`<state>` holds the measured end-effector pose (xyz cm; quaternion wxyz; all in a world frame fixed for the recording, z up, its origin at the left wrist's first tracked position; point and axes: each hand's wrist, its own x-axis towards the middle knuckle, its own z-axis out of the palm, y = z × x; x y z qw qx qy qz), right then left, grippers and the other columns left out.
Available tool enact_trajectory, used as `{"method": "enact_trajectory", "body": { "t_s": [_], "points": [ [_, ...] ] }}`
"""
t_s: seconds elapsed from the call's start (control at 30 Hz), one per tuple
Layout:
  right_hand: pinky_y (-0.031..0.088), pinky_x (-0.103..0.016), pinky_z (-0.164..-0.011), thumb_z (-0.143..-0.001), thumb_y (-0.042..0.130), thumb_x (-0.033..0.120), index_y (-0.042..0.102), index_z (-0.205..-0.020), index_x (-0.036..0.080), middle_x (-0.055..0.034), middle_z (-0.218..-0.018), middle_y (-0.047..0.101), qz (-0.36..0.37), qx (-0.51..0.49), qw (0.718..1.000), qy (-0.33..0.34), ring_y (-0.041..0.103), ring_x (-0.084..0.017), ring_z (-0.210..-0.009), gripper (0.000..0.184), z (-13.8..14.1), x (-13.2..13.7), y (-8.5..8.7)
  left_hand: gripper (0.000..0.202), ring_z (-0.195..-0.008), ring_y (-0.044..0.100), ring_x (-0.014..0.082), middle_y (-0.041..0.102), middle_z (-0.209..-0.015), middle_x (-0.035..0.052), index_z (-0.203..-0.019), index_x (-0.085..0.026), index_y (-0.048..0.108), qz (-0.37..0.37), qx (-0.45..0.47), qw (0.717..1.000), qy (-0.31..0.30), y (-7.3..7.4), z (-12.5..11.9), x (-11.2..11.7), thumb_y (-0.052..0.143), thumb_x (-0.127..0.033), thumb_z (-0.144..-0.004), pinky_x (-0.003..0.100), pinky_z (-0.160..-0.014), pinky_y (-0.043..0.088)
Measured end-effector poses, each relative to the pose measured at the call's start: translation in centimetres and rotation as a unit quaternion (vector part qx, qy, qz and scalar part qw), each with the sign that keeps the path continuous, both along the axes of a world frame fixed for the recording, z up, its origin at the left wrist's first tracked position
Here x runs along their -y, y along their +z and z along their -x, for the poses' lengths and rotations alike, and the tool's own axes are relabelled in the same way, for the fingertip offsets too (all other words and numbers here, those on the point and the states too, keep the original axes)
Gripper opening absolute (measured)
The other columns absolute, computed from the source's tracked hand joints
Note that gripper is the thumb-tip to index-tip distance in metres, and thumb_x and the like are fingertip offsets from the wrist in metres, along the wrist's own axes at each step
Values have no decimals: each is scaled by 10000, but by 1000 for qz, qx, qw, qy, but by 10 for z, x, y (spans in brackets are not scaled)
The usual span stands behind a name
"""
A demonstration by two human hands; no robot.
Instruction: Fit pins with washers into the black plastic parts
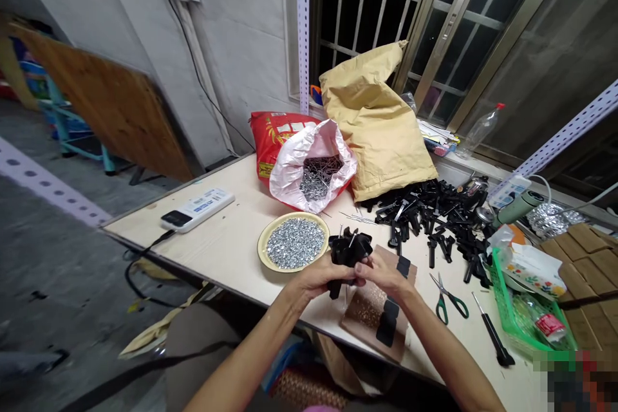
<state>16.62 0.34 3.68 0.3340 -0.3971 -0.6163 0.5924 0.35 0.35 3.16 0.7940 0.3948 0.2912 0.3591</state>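
My left hand (319,275) is closed around a bunch of black plastic parts (348,248), with thin metal pins sticking out of the top. Against the same bunch, my right hand (381,274) pinches with thumb and fingers; exactly what sits between the fingertips is partly hidden. Just left of the hands is a yellowish bowl (261,256) full of small silvery metal pieces. Beneath them, at the table edge, lies a brown board (360,317) with black pads (387,322) on it.
A red bag (264,141) with a white lining holds long nails or screws, beside a brown paper sack (386,135). Black plastic parts (425,212) are heaped behind. Scissors (449,299), a screwdriver (492,331) and a green basket (512,312) lie right; a power bank (197,209) left.
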Motion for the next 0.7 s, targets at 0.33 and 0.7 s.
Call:
{"method": "enact_trajectory", "body": {
  "t_s": [0.33, 0.7],
  "points": [
    [492, -309, -808, -614, 733, 393, 624, -830, 186, -15, -822, 679, 5, -237, 914, -328, 627, -180, -812, 319, 35, -11, -8, 327, -716, 596, 211, 594, -681, 22, -661, -186, 604, -200, -282, 882, 319, -10, -31, -13, 708, -489, -593, 317, -670, 467],
    [506, -335, -796, -691, 679, 408, 635, -973, 148, -72, -936, 712, -105, -88, 911, -390, 640, -199, -874, 386, 44, -16, -19, 563, -663, 610, 155, 639, -692, 19, -864, -158, 626, 42, 6, 957, 288, -23, -31, -29, 800, -538, -487, 270, -608, 484]
  ]
}}
